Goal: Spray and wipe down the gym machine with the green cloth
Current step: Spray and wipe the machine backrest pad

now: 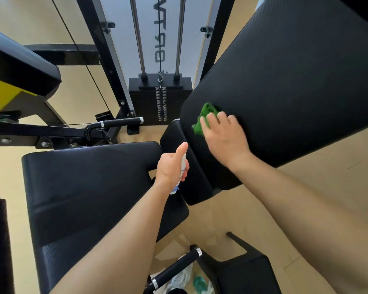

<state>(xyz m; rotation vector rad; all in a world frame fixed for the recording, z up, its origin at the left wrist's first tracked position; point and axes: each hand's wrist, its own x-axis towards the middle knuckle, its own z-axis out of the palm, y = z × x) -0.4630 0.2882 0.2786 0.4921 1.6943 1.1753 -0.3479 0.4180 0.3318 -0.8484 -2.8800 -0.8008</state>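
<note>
The gym machine's broad back pad (285, 71) slants across the upper right of the view, with the seat pad (83, 187) below it on the left. Wiping appears to be the step in hand. The right grip (223, 134) lies on the back pad near its lower-left corner, fingers spread fairly flat and pressing rather than clenched. The left grip (171, 166) hangs over the gap between the two pads, clamped on the spray bottle (182, 172) with the thumb stretched up along it.

The bottle's long axis runs from its base by the wrist up and slightly right — top end away from the person, toward the back pad's lower edge; the thumb hides the nozzle. The green cloth (206, 115) is bunched under the right fingertips, trailing diagonally along the pad's edge.

Next, I judge, come long strokes up the unwiped pad — then the seat.
</note>
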